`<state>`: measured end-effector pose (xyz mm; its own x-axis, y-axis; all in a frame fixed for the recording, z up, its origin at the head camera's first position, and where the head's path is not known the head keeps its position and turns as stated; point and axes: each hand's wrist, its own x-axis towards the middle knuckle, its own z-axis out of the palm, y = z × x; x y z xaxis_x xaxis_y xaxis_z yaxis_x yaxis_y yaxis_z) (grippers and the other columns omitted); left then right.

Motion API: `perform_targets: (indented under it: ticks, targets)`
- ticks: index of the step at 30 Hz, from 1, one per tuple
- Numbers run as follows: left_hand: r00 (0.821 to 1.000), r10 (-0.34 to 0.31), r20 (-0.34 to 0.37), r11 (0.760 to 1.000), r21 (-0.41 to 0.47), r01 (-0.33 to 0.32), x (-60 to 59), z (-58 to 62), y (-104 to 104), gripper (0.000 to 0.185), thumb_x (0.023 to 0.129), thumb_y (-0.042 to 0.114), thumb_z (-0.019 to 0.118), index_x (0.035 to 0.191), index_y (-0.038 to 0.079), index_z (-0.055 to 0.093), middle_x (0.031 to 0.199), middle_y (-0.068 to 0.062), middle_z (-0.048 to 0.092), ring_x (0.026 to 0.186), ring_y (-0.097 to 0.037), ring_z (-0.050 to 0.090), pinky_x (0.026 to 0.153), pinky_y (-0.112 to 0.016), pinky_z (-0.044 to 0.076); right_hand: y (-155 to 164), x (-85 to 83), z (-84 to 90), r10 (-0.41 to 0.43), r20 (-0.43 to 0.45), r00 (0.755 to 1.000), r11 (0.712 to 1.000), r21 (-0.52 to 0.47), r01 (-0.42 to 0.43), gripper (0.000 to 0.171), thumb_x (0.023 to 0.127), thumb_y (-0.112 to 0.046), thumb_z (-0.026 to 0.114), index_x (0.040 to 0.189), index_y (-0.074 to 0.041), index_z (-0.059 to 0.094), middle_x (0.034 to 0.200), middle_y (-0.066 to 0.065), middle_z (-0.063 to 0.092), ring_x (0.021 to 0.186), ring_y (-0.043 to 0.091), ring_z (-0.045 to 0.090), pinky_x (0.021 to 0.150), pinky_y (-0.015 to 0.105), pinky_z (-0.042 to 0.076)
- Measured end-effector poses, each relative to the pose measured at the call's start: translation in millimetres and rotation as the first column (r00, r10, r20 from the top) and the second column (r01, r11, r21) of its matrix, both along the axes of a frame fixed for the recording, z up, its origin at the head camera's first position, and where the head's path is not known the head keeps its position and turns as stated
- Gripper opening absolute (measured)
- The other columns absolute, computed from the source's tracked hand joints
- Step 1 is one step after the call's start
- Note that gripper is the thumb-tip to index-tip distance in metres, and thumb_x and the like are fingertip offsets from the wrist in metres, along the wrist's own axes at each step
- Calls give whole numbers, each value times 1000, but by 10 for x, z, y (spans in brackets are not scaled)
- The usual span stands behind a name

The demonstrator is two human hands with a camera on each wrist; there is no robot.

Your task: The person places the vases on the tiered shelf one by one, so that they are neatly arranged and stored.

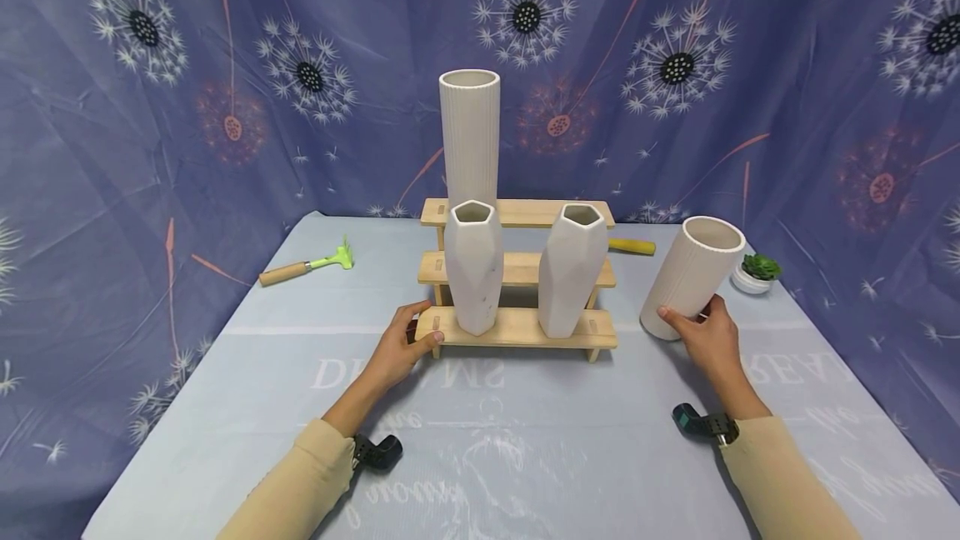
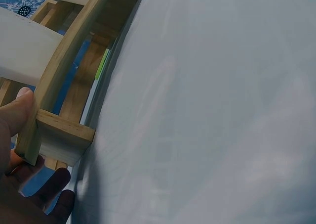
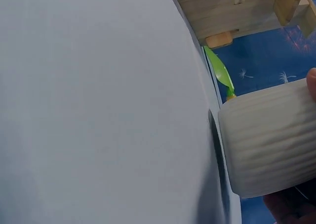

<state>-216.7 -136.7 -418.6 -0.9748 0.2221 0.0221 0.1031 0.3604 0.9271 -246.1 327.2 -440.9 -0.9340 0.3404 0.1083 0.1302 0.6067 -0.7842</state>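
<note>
A three-step wooden stand [image 1: 517,330] is at the middle of the table. My left hand [image 1: 397,350] grips the left end of its lowest step, and the left wrist view shows the thumb over the board [image 2: 63,56] with fingers beneath. Two faceted white vases [image 1: 474,273] [image 1: 572,277] stand on that lowest step. Behind them rises a tall ribbed white vase [image 1: 471,136]; its base is hidden. Over on the right, my right hand [image 1: 712,342] holds a shorter ribbed white vase [image 1: 686,273] near its bottom. This vase leans to the right, seen close in the right wrist view.
A small green hand rake [image 1: 307,267] with a wooden handle lies at the left. A yellow handle [image 1: 632,247] sticks out behind the stand; the right wrist view shows a green blade [image 3: 220,70]. A potted succulent [image 1: 756,273] sits at the right edge, behind a patterned curtain's fold.
</note>
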Motion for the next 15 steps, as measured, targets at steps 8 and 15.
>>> perform_targets:
  ticks: [8, 15]
  targets:
    - [1000, 3, 5, 1000, 4, -3, -9, -16, -4, 63, 93, 17, 60, 146, 1, 29, 144, -20, 30, 129, -42, 42, 96, -43, 47, -36, 34, 119, 11, -69, 998, 999, 39, -8, 85, 83, -47, 67, 138, 5, 31, 133, 30, 46, 118, 42, 50, 79, 38, 45]
    - [1000, 4, 0, 1000, -4, -4, -7, -3, 2, 63, 93, 17, 60, 146, 1, 29, 144, -21, 31, 129, -42, 43, 96, -43, 47, -100, 56, 312, 1, -130, 991, 999, 34, 4, 79, 81, -45, 71, 135, 2, 38, 130, 26, 52, 114, 38, 54, 70, 17, 38]
